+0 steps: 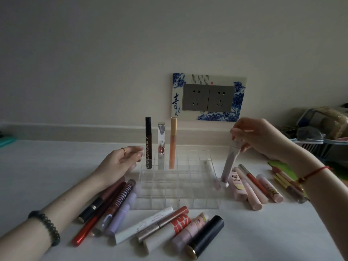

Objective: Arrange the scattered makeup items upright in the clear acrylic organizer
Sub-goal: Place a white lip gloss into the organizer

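Pinching with right hand (263, 137) fingers (237, 129) the top of a tilted mauve-grey lip gloss tube (228, 164), lower end at the clear acrylic gridded organizer (178, 204)'s right edge on the white desk (37, 166). Left hand (120, 161) loosely curled beside its back-left corner, holding nothing.

View: one wide-angle head camera, worn by the person.
Facing: it looked forward and a little down, over the counter (37, 166) to the wall (113, 53) and its outlet plate (209, 97).
Nearness: close; the organizer (178, 185) sat just below mid-frame, within arm's reach.
Frame edges: the left forearm (56, 210) showed at the lower left corner, the right forearm (320, 185) at the right edge.
Upper half: wall filled it.
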The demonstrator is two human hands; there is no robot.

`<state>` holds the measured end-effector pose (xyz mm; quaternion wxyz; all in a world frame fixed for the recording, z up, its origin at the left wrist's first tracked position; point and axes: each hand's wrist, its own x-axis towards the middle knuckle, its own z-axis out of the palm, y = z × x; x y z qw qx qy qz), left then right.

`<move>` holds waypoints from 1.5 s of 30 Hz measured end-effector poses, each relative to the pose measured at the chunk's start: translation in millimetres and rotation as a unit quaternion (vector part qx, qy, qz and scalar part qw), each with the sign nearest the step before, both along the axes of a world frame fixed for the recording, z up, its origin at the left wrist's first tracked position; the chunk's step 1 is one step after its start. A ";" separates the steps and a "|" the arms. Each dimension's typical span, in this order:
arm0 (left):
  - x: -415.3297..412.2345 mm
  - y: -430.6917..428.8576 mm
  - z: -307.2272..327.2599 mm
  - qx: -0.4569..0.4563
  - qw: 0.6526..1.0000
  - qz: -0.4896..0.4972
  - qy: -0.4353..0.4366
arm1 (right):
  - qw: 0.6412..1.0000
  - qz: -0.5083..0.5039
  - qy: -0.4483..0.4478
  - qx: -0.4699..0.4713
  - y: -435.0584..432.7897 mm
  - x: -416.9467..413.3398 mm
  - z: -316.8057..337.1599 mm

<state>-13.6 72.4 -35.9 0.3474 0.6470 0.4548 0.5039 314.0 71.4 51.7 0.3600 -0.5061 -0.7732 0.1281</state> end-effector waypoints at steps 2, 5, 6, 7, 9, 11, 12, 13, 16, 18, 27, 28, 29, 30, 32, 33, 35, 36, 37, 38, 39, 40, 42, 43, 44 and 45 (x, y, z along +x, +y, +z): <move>-2.7 -1.4 6.6 0.047 0.998 0.046 -0.005 | 0.999 -0.003 0.018 0.046 -9.1 -7.7 13.4; -6.7 -6.4 25.4 0.168 0.979 0.116 -0.024 | 0.993 -0.005 0.049 0.105 -21.7 -22.1 28.8; -5.0 -10.3 33.2 0.195 0.973 0.114 -0.042 | 0.991 -0.006 0.058 0.118 -25.1 -27.2 32.5; -1.9 -14.6 40.2 0.215 0.969 0.108 -0.053 | 0.989 -0.006 0.067 0.129 -28.0 -32.9 35.7; 12.7 -27.1 52.8 0.230 0.968 0.081 -0.057 | 0.987 -0.003 0.077 0.141 -31.9 -44.5 40.7; 33.5 -41.3 59.9 0.217 0.974 0.037 -0.047 | 0.986 -0.001 0.078 0.147 -34.4 -57.3 43.9; 44.6 -47.9 61.2 0.201 0.979 0.012 -0.030 | 0.985 0.000 0.083 0.150 -35.3 -63.4 44.6; 54.4 -52.9 60.6 0.175 0.984 -0.013 -0.004 | 0.984 0.001 0.091 0.151 -36.0 -69.7 44.5; 77.1 -63.5 53.0 0.092 0.990 -0.066 0.080 | 0.984 0.014 0.109 0.142 -38.8 -86.5 40.6; 84.0 -66.1 46.1 0.079 0.991 -0.060 0.095 | 0.985 0.028 0.112 0.130 -41.2 -95.6 37.0; 84.2 -61.8 39.6 0.025 0.999 -0.045 0.014 | 0.963 0.138 0.212 -0.089 -43.1 -91.8 39.2; 84.0 -61.3 39.2 0.020 0.999 -0.046 0.011 | 0.961 0.149 0.207 -0.109 -42.0 -87.6 38.8; 83.8 -60.9 38.8 0.015 0.999 -0.047 0.007 | 0.961 0.158 0.190 -0.124 -41.1 -83.2 37.6; 83.8 -60.3 38.7 0.010 0.999 -0.049 0.004 | 0.961 0.166 0.170 -0.140 -40.2 -79.5 36.2; 83.7 -59.6 39.3 -0.001 0.998 -0.059 -0.002 | 0.959 0.178 0.137 -0.171 -39.4 -75.0 33.3; 83.9 -59.4 39.5 -0.007 0.998 -0.065 -0.006 | 0.959 0.182 0.126 -0.179 -38.8 -75.0 31.6; 84.1 -58.8 39.1 -0.015 0.997 -0.071 -0.006 | 0.959 0.190 0.119 -0.176 -37.5 -78.5 27.5; 84.5 -58.1 38.9 -0.017 0.997 -0.071 -0.005 | 0.958 0.192 0.126 -0.170 -36.9 -80.9 25.7; 84.4 -57.7 38.5 -0.018 0.997 -0.071 -0.006 | 0.958 0.194 0.134 -0.163 -36.6 -83.0 24.5; 84.2 -57.4 38.6 -0.016 0.997 -0.073 -0.011 | 0.958 0.197 0.141 -0.156 -36.1 -84.3 23.8; 83.6 -57.0 39.0 -0.012 0.997 -0.074 -0.019 | 0.957 0.199 0.148 -0.148 -35.7 -84.5 23.8; 82.2 -56.2 39.8 -0.004 0.997 -0.072 -0.026 | 0.958 0.198 0.156 -0.139 -35.0 -83.7 24.4; 77.8 -52.9 41.9 0.019 0.997 -0.060 -0.035 | 0.960 0.183 0.184 -0.106 -32.9 -80.0 26.2; 75.2 -50.7 43.5 0.030 0.997 -0.052 -0.042 | 0.962 0.169 0.199 -0.082 -30.8 -78.1 26.8; 72.4 -48.4 45.4 0.041 0.997 -0.045 -0.052 | 0.965 0.153 0.207 -0.055 -28.3 -76.9 26.7; 69.4 -46.6 47.1 0.050 0.996 -0.039 -0.061 | 0.969 0.133 0.209 -0.025 -25.6 -76.9 25.5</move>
